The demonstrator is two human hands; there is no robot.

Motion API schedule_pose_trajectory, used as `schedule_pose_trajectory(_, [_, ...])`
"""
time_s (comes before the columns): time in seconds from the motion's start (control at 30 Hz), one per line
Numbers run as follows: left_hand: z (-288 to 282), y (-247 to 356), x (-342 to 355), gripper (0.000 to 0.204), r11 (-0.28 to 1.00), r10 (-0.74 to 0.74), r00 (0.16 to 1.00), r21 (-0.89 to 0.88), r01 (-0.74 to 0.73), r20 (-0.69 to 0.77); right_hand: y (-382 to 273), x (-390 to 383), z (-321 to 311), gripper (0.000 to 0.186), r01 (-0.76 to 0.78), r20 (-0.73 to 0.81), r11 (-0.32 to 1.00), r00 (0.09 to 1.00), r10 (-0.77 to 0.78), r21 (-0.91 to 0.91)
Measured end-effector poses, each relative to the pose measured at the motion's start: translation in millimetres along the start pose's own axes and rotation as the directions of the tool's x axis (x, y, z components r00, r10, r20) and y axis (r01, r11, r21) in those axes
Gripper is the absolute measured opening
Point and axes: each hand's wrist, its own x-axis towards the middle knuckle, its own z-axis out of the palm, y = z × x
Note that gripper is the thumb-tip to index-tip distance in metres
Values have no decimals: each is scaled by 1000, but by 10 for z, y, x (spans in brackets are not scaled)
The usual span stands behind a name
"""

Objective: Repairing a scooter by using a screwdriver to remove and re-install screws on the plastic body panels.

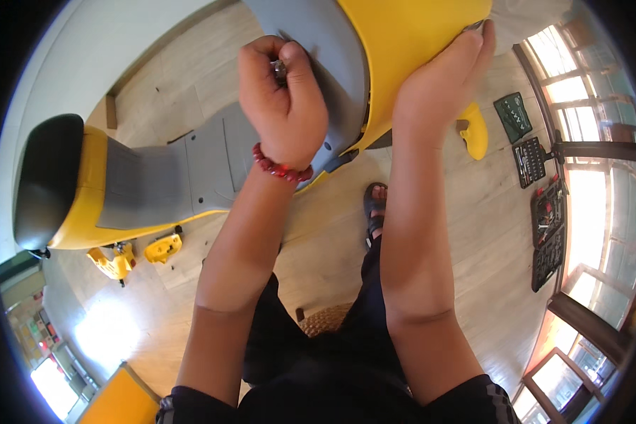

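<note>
A yellow and grey scooter stands before me, with its grey inner panel [311,25] and yellow front panel [410,35] at the top. My left hand [283,102], with a red bead bracelet [281,167] at the wrist, is closed in a fist in front of the grey panel. Between its thumb and fingers shows the end of a small metal piece [280,70]; the rest is hidden in the palm. At the outer side of the yellow panel, my right hand [445,78] has its fingers bent and partly hidden. Something silvery [475,27] shows at its fingertips.
The black seat [48,182] is at the left, beyond the grey footboard [212,159]. Yellow parts [113,262] lie on the floor below it. Open tool cases [530,161] lie along the right, near a curved yellow piece [475,133]. A woven stool [324,320] is beneath me.
</note>
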Motion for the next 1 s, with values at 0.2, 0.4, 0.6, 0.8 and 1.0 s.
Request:
schedule_pose_trajectory(0.2, [238, -73, -63, 6, 953, 265, 954, 187, -237, -143, 99, 17, -11, 49, 612, 214, 656, 782, -585, -442])
schedule_pose_trajectory(0.4, [242, -95, -82, 12, 933, 295, 949, 247, -261, -112, 42, -115, 76, 51, 313, 2, 857, 939, -343, -408])
schedule_pose_trajectory(0.6, [167, -146, -59, 10, 898, 391, 920, 236, -371, -42, -24, -129, 62, 57, 218, -53, 973, 974, -222, -69])
schedule_pose_trajectory(0.8, [151, -284, -155, 10, 900, 379, 924, 251, -357, -46, -6, -282, 97, 65, 43, -44, 981, 998, -36, 187])
schedule_pose_trajectory(1.0, [130, -285, -197, 12, 870, 345, 939, 380, -315, -12, -183, -244, 163, 59, 63, -109, 974, 993, -40, 217])
